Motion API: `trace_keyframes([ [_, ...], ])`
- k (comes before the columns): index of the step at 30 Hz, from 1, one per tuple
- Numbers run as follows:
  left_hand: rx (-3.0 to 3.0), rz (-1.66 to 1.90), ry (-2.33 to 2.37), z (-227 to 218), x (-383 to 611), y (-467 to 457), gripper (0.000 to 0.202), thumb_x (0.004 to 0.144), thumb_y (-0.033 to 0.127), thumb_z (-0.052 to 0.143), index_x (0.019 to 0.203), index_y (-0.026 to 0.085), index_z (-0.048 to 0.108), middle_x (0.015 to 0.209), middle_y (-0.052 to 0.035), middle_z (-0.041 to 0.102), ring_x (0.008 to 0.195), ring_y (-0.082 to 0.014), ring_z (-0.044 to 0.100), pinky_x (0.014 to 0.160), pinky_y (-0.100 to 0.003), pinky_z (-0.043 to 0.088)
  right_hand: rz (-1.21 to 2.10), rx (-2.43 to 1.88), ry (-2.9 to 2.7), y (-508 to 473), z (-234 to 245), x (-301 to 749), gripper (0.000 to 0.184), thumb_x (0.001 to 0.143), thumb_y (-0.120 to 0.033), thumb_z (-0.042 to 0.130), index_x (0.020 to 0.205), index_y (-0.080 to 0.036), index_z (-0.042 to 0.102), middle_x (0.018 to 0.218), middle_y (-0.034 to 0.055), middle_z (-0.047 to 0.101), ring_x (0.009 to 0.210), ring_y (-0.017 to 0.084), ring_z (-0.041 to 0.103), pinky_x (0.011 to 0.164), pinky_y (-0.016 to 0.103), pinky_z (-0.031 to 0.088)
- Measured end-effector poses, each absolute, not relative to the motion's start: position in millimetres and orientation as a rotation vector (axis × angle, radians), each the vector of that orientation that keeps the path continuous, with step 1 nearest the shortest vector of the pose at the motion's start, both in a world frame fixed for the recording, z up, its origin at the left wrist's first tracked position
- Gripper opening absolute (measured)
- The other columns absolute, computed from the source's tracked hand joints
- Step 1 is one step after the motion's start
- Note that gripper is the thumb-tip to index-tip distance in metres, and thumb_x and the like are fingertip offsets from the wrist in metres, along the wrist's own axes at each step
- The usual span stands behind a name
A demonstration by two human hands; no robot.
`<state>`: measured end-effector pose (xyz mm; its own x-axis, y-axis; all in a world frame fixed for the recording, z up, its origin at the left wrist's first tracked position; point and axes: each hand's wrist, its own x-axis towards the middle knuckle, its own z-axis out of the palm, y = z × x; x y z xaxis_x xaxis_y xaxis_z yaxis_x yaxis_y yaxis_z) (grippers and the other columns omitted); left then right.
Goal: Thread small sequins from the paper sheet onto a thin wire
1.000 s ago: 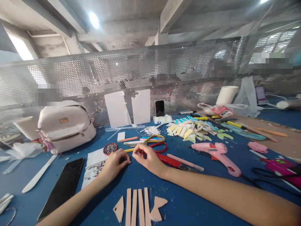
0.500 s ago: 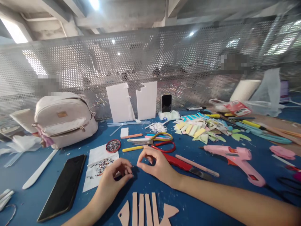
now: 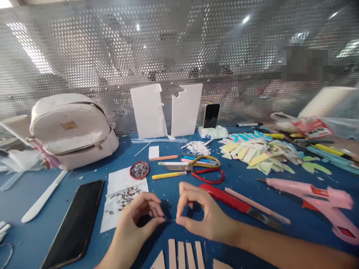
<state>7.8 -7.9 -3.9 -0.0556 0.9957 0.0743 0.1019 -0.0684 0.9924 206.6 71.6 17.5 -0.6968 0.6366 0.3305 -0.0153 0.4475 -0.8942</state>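
My left hand is closed in a pinch, thumb against fingertip. My right hand pinches too, a short gap to the right of it. Across that gap runs a faint, thin strand, too fine to name. Below both hands lie several flat pinkish strips and a pointed piece, cut off by the lower edge of the view. A red-handled utility knife lies just beyond my right hand. Behind my left hand, colourful bits are scattered on a white paper.
Scissors, markers and a round dish of bits lie ahead. A pink glue gun and paper scraps are right; a phone, white knife and backpack left. White boards stand behind.
The view has tilted down and shifted slightly left. My hands stay close together, lower against the tabletop things, and a faint strand now shows between their fingertips.
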Motion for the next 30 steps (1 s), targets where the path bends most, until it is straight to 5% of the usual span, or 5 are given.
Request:
trace_keyframes([
  [30, 1.397, 1.284, 1.332, 0.6, 6.7, -5.7, 0.019, 0.075, 0.015, 0.069, 0.090, 0.023, 0.062, 0.073, 0.0000, 0.068, 0.068, -0.0170, 0.066, 0.065, -0.028, 0.056, 1.255, -0.580, -2.019, 72.9, 15.5, 207.0, 0.011, 0.074, -0.012, 0.065, 0.070, -0.021, 0.060, 0.071, -0.0013, 0.047, 0.066, 0.014, 0.044, 0.059, 0.028, 0.035],
])
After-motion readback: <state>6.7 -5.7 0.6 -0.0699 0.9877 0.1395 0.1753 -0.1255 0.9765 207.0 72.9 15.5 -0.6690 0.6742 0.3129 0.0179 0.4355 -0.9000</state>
